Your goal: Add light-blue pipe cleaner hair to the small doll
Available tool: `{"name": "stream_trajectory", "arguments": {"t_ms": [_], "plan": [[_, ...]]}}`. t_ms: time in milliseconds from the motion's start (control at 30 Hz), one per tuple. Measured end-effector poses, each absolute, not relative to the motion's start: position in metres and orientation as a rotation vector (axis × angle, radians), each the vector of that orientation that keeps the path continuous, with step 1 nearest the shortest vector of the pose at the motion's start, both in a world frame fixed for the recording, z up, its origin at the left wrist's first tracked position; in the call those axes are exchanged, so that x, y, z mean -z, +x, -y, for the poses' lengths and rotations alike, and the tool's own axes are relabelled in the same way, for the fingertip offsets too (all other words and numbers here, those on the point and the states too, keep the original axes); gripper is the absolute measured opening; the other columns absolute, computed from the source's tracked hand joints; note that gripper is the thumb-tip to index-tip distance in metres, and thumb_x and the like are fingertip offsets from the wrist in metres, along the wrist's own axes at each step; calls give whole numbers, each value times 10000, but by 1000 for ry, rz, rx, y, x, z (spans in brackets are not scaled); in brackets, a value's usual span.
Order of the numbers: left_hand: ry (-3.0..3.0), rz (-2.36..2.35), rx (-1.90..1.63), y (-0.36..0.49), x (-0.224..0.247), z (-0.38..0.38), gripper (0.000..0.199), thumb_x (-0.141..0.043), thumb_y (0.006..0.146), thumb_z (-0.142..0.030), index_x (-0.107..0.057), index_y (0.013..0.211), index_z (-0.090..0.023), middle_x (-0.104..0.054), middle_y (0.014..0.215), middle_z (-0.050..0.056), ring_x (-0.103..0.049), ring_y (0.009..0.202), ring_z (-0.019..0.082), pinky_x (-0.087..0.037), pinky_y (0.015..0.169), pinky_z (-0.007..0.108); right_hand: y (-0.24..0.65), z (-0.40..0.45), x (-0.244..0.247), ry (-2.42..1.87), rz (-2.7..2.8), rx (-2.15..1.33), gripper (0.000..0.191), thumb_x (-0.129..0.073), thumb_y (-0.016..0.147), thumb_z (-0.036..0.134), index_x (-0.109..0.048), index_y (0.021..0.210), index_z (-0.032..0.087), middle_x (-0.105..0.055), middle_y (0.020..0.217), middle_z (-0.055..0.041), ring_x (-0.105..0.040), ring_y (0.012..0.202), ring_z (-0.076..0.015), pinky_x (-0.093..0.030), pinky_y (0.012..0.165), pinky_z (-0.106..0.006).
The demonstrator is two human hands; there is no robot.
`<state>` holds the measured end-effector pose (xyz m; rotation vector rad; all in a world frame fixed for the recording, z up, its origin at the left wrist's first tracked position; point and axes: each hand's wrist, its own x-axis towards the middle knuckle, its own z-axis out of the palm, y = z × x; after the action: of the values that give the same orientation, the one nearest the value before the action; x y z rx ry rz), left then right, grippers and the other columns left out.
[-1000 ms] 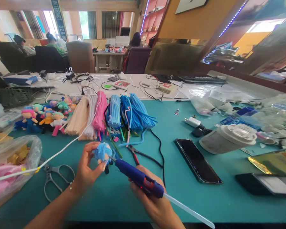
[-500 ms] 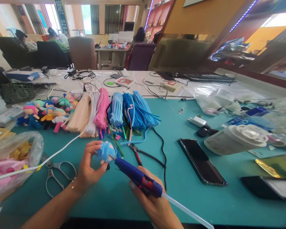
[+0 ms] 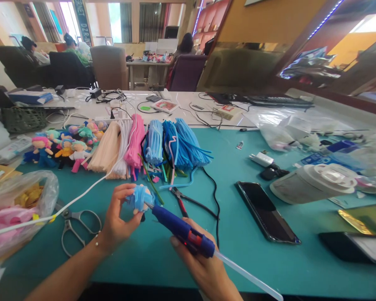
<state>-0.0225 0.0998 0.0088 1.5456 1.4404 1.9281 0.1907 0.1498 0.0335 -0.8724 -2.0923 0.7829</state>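
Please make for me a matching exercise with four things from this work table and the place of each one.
1. glue gun
2. scissors
3. phone
4. small blue figure

A. on the green surface, beside the cup
B. in the left hand
C. in the right hand
D. on the green surface, beside the left wrist

Pairs: 1-C, 2-D, 3-A, 4-B

Open passage: bare green mat (image 3: 138, 263) between the left hand (image 3: 120, 219) and right hand (image 3: 203, 259); a second lane toward the phone (image 3: 266, 211), crossed by a black cord (image 3: 218, 217). Obstructions: glue gun (image 3: 181, 228) bridging the hands, pliers (image 3: 182, 205) just beyond, scissors (image 3: 66, 214) left, upright bundles (image 3: 134, 142) behind.
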Motion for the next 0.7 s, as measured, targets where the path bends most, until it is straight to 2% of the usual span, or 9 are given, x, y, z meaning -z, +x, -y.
{"name": "stream_trajectory", "arguments": {"t_ms": [200,367,700], "plan": [[1593,-1442,-1931,-25,-5,-101,515,-682,798,-61,-546,1240,-289,-560,1249,85,-616,1158,231,-568,891,347,189,-151,-38,-793,2089,-829,227,-550,959,387,-548,788,238,-561,672,20,-524,546,-145,-451,532,-249],[1603,-1454,-1944,-26,-5,-101,514,-691,795,-71,-546,1240,-282,-566,1247,92,-621,1153,242,-579,876,356,190,-151,-42,-820,2103,-832,245,-536,962,406,-555,770,254,-554,664,5,-544,562,-173,-476,541,-271],[1556,-1456,-1940,-24,-8,-100,501,-700,794,-80,-545,1224,-284,-563,1245,83,-622,1149,230,-576,878,343,192,-150,-32,-864,2086,-817,282,-528,965,467,-584,817,234,-591,693,0,-567,594,-164,-495,581,-261]]}}
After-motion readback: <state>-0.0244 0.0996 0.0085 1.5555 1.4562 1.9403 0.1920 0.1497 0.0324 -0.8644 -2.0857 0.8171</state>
